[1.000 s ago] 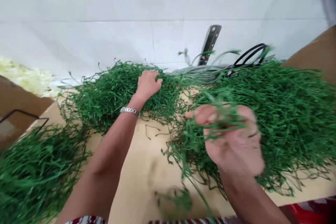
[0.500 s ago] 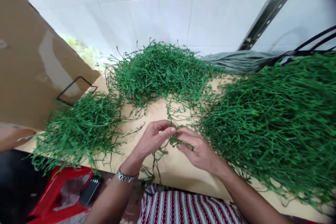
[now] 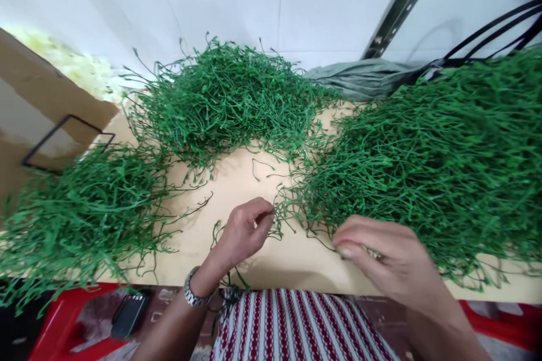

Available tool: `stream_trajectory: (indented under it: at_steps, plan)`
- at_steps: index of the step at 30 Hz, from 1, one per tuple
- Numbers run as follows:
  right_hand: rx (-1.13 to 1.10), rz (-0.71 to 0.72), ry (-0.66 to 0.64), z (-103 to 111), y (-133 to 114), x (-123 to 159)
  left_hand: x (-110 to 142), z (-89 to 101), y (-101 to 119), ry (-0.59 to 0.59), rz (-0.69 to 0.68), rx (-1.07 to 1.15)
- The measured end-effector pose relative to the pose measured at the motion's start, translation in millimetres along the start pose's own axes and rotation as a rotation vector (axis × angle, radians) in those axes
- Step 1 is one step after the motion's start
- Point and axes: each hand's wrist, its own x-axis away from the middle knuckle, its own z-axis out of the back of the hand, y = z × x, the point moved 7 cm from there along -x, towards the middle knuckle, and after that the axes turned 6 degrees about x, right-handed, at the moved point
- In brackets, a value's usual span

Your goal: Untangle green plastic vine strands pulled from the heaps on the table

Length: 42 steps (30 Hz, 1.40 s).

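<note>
1. In the head view, with the left hand [image 3: 248, 230], pressing thumb and fingertips together above the bench [image 3: 232, 172], towards its front edge; cannot tell whether gripping anything.
2. With the right hand [image 3: 387, 256], pinching thumb against forefinger before the right pile [image 3: 436, 163] of green stems; cannot tell on what.
3. Also heaped with stems along the back edge, in the middle pile [image 3: 224, 98], and towards the front left corner, in the left pile [image 3: 97, 208].

Piles of green artificial stems [image 3: 228, 96] across a worktable [image 3: 249, 180] suggest a small craft workshop.
</note>
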Motion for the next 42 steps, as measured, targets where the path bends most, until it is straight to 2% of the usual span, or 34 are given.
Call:
stream_trajectory:
  at_steps: [2,3,4,7,9,11,15,17,22,26,30,33,35,42]
  plan:
    - [-0.032,0.007,0.192,18.9,-5.4,-6.1,-0.7,-2.1,5.4,-0.030,-0.046,-0.059]
    - [0.010,0.012,0.219,19.9,-6.8,-11.1,-0.8,-3.4,7.4,-0.042,-0.061,-0.076]
    - [0.072,0.020,0.190,14.8,-7.0,-17.5,-0.8,-4.8,9.0,-0.053,-0.073,-0.082]
    - [0.184,0.071,-0.086,-21.5,0.0,-34.1,0.2,-9.9,12.2,-0.099,-0.099,-0.030]
    - [0.164,0.101,-0.151,-37.6,6.6,-38.0,1.8,-12.7,13.6,-0.145,-0.115,0.031]
    - [0.117,0.116,-0.144,-44.9,11.5,-37.9,3.0,-10.6,14.9,-0.145,-0.120,0.086]
    - [0.033,0.109,-0.138,-49.5,15.5,-34.1,2.6,0.4,23.2,-0.031,-0.165,0.140]
    - [0.015,0.108,-0.143,-50.6,15.4,-33.1,1.2,-3.2,27.2,-0.047,-0.185,0.159]
    - [0.027,0.093,-0.170,-51.4,16.8,-31.0,-2.3,-17.0,16.8,-0.075,-0.060,0.239]
    - [-0.053,0.052,-0.179,-50.2,20.6,-28.7,-1.1,-19.4,16.8,-0.085,-0.062,0.234]
    - [-0.096,-0.046,-0.129,-50.5,29.3,-26.9,-1.0,-25.5,16.3,-0.123,-0.009,0.372]
    - [-0.144,-0.082,-0.095,-52.1,33.2,-24.8,-2.0,-28.5,9.8,-0.097,0.064,0.442]
    - [-0.182,-0.096,-0.095,-53.6,34.9,-23.5,-3.0,-27.8,7.9,-0.074,0.072,0.415]
    - [-0.198,-0.099,-0.115,-51.9,34.9,-23.0,-6.2,-21.1,18.9,-0.086,-0.044,0.247]
